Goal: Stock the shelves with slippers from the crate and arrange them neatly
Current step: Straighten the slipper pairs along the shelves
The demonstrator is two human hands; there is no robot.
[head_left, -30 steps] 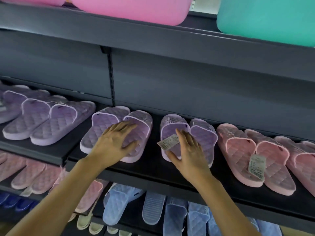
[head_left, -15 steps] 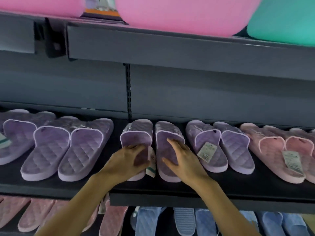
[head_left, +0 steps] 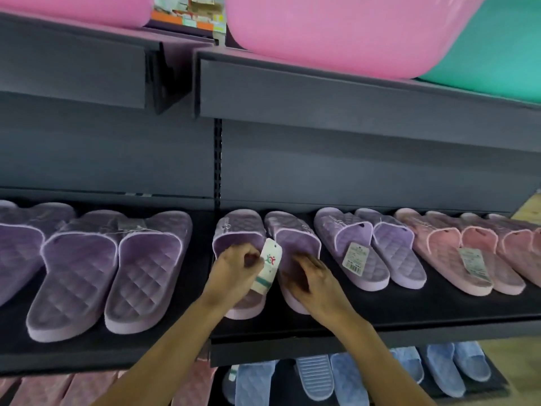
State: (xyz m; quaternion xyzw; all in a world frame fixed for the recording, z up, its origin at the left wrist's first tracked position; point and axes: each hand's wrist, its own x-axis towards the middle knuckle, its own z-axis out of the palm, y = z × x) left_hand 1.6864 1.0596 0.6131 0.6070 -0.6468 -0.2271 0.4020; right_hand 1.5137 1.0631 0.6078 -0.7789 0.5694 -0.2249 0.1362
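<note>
The left hand (head_left: 234,273) curls round one slipper of the lilac pair (head_left: 295,230) by its tag (head_left: 270,265), the right hand (head_left: 322,285) lies on the other, its grip too blurred to tell, while neighbouring pairs (head_left: 366,253) either side fill the shelf (head_left: 439,323), so mainly straightening seems left.

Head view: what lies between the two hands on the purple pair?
A white hang tag with a teal stripe, between the left hand and the right hand, over the gap between the two purple slippers; the head view shows it.

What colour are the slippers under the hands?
The slippers are light purple with a diamond-quilted pattern; the head view shows them best.
</note>
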